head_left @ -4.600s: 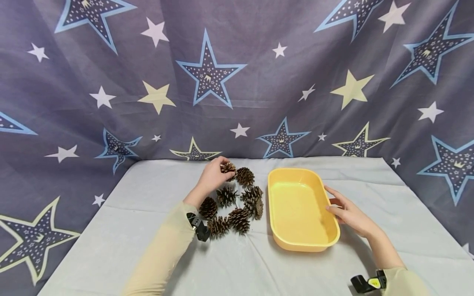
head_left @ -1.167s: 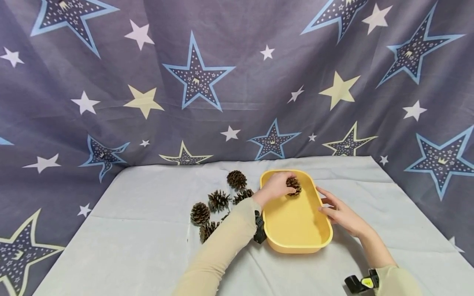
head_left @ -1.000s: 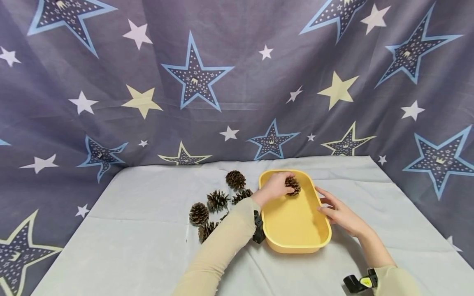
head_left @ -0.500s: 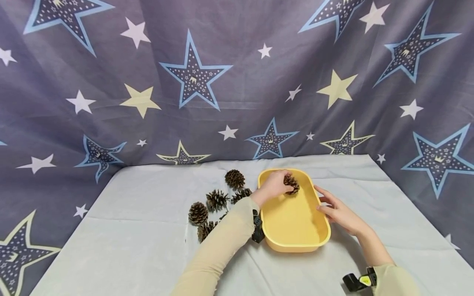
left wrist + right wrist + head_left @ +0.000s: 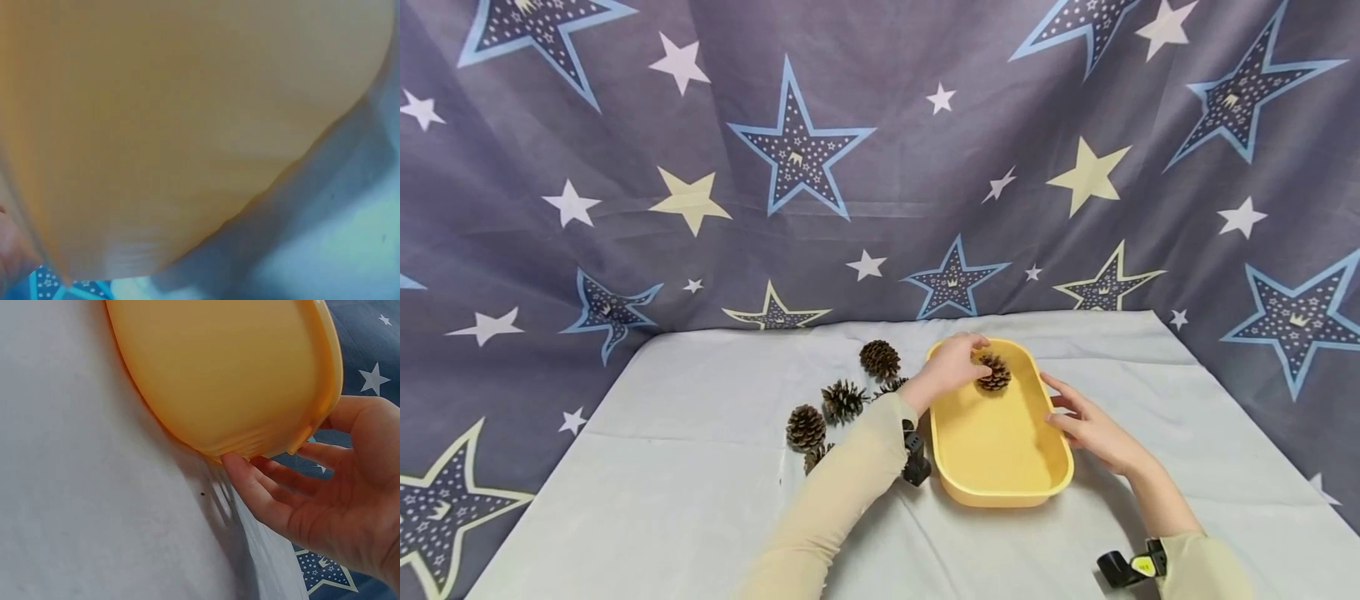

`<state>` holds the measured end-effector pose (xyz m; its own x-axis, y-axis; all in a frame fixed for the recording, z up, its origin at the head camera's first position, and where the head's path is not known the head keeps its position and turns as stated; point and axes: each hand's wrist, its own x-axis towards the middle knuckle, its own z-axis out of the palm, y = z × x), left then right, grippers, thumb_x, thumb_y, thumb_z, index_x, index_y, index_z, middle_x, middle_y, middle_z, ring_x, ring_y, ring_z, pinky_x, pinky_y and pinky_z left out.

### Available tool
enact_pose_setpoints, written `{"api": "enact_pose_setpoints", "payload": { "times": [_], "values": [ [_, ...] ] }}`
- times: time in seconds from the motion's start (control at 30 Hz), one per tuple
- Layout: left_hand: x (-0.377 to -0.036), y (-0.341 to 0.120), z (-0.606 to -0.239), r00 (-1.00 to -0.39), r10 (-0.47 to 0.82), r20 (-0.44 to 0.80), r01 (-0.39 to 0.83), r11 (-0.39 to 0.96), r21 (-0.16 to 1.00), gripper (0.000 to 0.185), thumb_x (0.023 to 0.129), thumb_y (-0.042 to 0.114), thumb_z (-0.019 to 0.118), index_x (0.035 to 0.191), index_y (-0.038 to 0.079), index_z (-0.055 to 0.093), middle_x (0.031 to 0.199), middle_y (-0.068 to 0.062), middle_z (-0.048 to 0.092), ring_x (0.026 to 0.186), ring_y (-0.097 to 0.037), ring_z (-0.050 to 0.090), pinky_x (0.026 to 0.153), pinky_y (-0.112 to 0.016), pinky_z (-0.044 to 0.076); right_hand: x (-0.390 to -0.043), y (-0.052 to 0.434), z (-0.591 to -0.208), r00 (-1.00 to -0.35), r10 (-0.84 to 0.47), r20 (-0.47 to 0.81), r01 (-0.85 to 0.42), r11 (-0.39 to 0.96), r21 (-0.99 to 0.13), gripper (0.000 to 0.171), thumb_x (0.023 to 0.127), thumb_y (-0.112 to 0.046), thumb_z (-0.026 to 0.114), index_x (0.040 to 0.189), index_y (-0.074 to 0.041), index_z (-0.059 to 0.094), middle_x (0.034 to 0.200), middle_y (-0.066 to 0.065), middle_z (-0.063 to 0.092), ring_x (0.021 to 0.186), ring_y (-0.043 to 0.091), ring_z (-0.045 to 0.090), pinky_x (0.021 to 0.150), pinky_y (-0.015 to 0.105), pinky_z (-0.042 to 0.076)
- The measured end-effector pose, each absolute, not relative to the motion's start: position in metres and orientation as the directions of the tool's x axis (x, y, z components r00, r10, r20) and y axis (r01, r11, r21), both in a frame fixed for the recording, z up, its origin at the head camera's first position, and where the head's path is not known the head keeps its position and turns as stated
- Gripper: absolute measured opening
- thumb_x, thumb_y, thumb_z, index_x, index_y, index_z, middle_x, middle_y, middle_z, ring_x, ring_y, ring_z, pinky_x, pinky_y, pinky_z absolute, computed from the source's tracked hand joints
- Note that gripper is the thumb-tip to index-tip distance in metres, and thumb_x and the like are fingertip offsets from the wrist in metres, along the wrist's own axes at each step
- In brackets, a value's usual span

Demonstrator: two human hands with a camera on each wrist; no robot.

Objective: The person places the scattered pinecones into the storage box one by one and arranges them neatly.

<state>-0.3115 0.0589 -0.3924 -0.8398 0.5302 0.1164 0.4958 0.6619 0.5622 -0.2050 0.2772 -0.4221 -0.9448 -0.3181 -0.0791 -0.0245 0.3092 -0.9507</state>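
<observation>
My left hand (image 5: pixel 953 364) is over the left side of a yellow plastic tub (image 5: pixel 1000 500), its thumb tip right at a brown pine cone (image 5: pixel 995 373). The fingers are spread away from the cone, which lies at the far end of the tub. With relaxed fingers, my right hand (image 5: pixel 1096 429) touches the tub's right wall. The right wrist view shows the fingertips (image 5: pixel 234 464) against the outside of that wall. In the left wrist view the tub's outer wall (image 5: pixel 187 125) fills most of the picture, and only a bit of the left hand (image 5: pixel 15 250) shows.
Left of the tub, several pine cones (image 5: pixel 806 427) lie on the pale grey cloth (image 5: pixel 662 483), some hidden behind the left forearm (image 5: pixel 842 492). A dark curtain (image 5: pixel 880 167) printed with stars hangs behind the table.
My left hand first took the pine cone from the far end of the group and carried it into the tub. Its fingers have now let go and drawn back left. The right hand stayed at the wall.
</observation>
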Motion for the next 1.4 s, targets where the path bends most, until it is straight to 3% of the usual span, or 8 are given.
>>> {"api": "enact_pose_setpoints", "payload": {
  "times": [0.87, 1.4],
  "values": [
    [-0.308, -0.007, -0.363, -0.872, 0.454, 0.181, 0.470, 0.677, 0.567, 0.025, 0.084, 0.015, 0.064, 0.108, 0.008, 0.062, 0.107, -0.004, 0.060, 0.096, -0.018, 0.058, 0.081, -0.024, 0.048, -0.205, 0.276, -0.420, -0.941, -0.329, -0.083, -0.021, 0.300, -0.954, 0.069, 0.093, -0.014, 0.048, 0.147, -0.010, 0.006, 0.130, 0.034, 0.030, 0.094, 0.020, 0.057, 0.068, 0.032, 0.054],
    [-0.318, -0.052, -0.383, -0.909, 0.380, 0.175, 0.409, 0.723, 0.557, 0.029, 0.083, 0.014, 0.064, 0.110, 0.007, 0.062, 0.110, -0.009, 0.061, 0.098, -0.025, 0.059, 0.083, -0.033, 0.048, -0.203, 0.274, -0.419, -0.940, -0.329, -0.087, -0.016, 0.300, -0.954, 0.068, 0.093, -0.015, 0.048, 0.147, -0.009, 0.006, 0.130, 0.035, 0.029, 0.093, 0.018, 0.057, 0.067, 0.032, 0.054]
  ]
}}
